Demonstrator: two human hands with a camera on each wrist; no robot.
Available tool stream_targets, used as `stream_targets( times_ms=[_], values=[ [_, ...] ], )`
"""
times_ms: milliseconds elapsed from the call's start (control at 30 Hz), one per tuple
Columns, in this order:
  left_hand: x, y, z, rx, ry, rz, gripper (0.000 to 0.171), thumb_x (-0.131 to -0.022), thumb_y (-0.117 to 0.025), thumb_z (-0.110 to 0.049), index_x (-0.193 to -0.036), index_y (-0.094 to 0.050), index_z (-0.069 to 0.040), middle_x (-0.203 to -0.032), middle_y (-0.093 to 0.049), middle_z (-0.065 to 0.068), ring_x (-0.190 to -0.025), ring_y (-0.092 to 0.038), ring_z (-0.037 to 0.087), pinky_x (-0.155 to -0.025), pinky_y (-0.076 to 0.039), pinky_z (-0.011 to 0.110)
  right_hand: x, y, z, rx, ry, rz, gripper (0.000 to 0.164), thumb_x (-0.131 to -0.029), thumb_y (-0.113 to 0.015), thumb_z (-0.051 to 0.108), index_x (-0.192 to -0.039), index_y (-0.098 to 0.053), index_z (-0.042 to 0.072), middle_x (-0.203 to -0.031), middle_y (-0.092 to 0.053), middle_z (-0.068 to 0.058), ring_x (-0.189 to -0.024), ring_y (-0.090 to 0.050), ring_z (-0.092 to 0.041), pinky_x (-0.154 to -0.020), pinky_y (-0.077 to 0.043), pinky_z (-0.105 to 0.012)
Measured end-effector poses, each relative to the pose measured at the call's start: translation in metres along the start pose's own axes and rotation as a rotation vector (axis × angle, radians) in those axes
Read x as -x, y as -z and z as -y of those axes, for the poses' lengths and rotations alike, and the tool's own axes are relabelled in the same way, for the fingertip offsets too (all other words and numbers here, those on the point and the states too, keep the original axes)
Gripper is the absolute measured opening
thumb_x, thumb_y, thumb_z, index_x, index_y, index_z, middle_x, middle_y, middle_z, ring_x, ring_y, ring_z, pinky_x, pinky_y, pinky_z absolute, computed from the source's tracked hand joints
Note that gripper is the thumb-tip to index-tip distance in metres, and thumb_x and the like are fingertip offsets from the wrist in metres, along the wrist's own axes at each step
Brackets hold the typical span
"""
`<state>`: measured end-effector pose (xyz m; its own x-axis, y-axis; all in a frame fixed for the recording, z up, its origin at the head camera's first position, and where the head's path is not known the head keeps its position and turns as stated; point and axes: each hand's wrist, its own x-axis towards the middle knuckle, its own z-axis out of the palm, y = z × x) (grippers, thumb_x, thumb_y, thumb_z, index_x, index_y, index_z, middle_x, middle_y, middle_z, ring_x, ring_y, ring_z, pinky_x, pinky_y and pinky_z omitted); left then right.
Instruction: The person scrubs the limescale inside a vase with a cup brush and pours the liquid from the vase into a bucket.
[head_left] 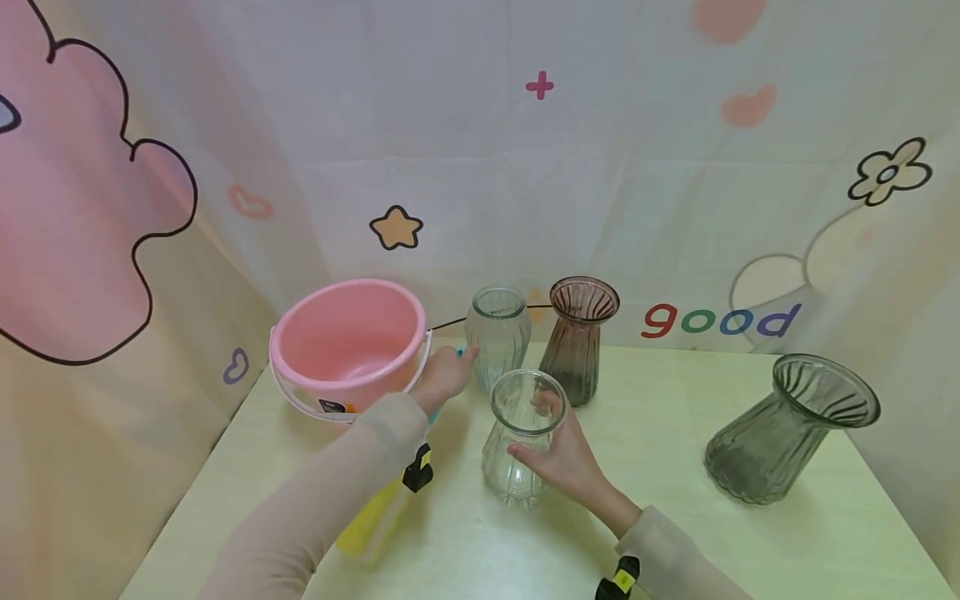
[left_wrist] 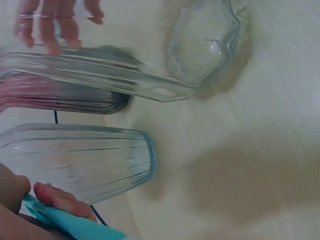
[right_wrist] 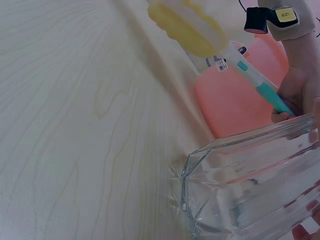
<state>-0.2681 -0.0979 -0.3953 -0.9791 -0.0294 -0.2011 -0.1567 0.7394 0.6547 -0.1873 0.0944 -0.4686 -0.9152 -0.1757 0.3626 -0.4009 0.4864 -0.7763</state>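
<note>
My left hand [head_left: 444, 379] grips the teal handle of a sponge brush [right_wrist: 270, 95]. Its yellow sponge head [right_wrist: 185, 31] points down and back toward me, partly behind the left forearm in the head view. With thumb and fingers spread round its upper part, my right hand [head_left: 566, 454] holds a clear glass vase [head_left: 513, 471] with a wide round mouth. The vase is upright, its base at the tabletop and its mouth empty of the brush. In the left wrist view, the right fingers [left_wrist: 47, 25] show beyond the glass.
A pink bucket [head_left: 348, 333] with a white handle stands at the back left, beside the left hand. Behind the held vase are a pale clear vase [head_left: 498, 342] and a reddish-brown vase [head_left: 576, 354]. A grey glass vase [head_left: 761, 446] stands to the right on the light table [head_left: 652, 467].
</note>
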Motion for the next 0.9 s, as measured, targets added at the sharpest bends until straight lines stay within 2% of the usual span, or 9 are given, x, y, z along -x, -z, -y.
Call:
stream_targets(
  times_ms=[100,233,367,433,567,700,800,900],
  values=[
    [-0.004,-0.006,0.006,-0.041,0.027,-0.007,0.058,-0.096,-0.034,-0.046,-0.117,-0.053,0.005,-0.102,-0.059,0.015,-0.086,-0.054,0.025,-0.081,-0.044,0.039,0.0,0.0,-0.001,0.001,0.001,0.0,0.075,-0.066,-0.083,0.022,-0.124,-0.038,0.008,-0.121,-0.049,-0.01,-0.116,-0.047,-0.029,-0.095,-0.039,-0.05],
    [-0.01,-0.013,0.012,-0.015,0.053,-0.027,0.055,-0.097,-0.036,-0.042,-0.119,-0.052,0.007,-0.112,-0.059,0.019,-0.102,-0.056,0.031,-0.088,-0.043,0.041,0.0,0.0,-0.002,-0.002,-0.001,0.0,0.075,-0.065,-0.083,0.022,-0.124,-0.038,0.008,-0.121,-0.049,-0.01,-0.116,-0.047,-0.029,-0.095,-0.039,-0.05],
    [-0.016,-0.019,0.017,0.021,0.093,-0.043,0.058,-0.097,-0.038,-0.04,-0.126,-0.043,0.01,-0.123,-0.053,0.024,-0.114,-0.05,0.036,-0.095,-0.04,0.043,0.0,0.0,-0.003,-0.008,0.007,0.002,0.076,-0.065,-0.083,0.022,-0.125,-0.037,0.008,-0.121,-0.048,-0.01,-0.116,-0.047,-0.029,-0.095,-0.039,-0.05],
    [-0.02,-0.023,0.02,0.042,0.105,-0.042,0.06,-0.096,-0.039,-0.04,-0.128,-0.038,0.011,-0.124,-0.051,0.026,-0.115,-0.049,0.037,-0.096,-0.039,0.044,-0.001,0.0,-0.003,-0.008,0.012,-0.001,0.076,-0.065,-0.083,0.022,-0.125,-0.038,0.008,-0.121,-0.049,-0.01,-0.116,-0.047,-0.029,-0.094,-0.039,-0.05],
    [-0.03,-0.029,0.028,0.065,0.109,-0.066,0.057,-0.091,-0.047,-0.029,-0.126,-0.035,0.014,-0.119,-0.052,0.029,-0.111,-0.05,0.038,-0.095,-0.04,0.045,-0.001,0.0,-0.004,-0.011,0.026,-0.019,0.075,-0.065,-0.082,0.023,-0.124,-0.038,0.008,-0.12,-0.049,-0.01,-0.114,-0.048,-0.029,-0.093,-0.04,-0.051],
    [-0.039,-0.033,0.038,0.045,0.127,-0.087,0.044,-0.082,-0.05,-0.014,-0.117,-0.041,0.012,-0.102,-0.055,0.023,-0.092,-0.052,0.032,-0.086,-0.043,0.042,0.0,-0.001,-0.005,-0.007,0.046,-0.033,0.075,-0.064,-0.082,0.025,-0.124,-0.039,0.007,-0.118,-0.05,-0.01,-0.111,-0.049,-0.03,-0.089,-0.041,-0.052],
    [-0.041,-0.032,0.042,-0.022,0.139,-0.072,0.023,-0.081,-0.051,-0.014,-0.096,-0.049,0.003,-0.084,-0.051,0.014,-0.077,-0.047,0.026,-0.072,-0.043,0.036,0.0,-0.001,-0.004,-0.016,0.032,-0.023,0.076,-0.065,-0.082,0.025,-0.124,-0.039,0.007,-0.119,-0.05,-0.011,-0.113,-0.049,-0.03,-0.091,-0.04,-0.052],
    [-0.04,-0.031,0.043,-0.088,0.121,-0.056,0.015,-0.081,-0.056,-0.018,-0.079,-0.049,-0.005,-0.074,-0.047,0.007,-0.07,-0.045,0.022,-0.066,-0.041,0.033,0.001,0.0,-0.001,-0.033,-0.001,-0.008,0.076,-0.065,-0.082,0.023,-0.126,-0.038,0.008,-0.122,-0.049,-0.01,-0.116,-0.047,-0.03,-0.095,-0.038,-0.052]
  ],
)
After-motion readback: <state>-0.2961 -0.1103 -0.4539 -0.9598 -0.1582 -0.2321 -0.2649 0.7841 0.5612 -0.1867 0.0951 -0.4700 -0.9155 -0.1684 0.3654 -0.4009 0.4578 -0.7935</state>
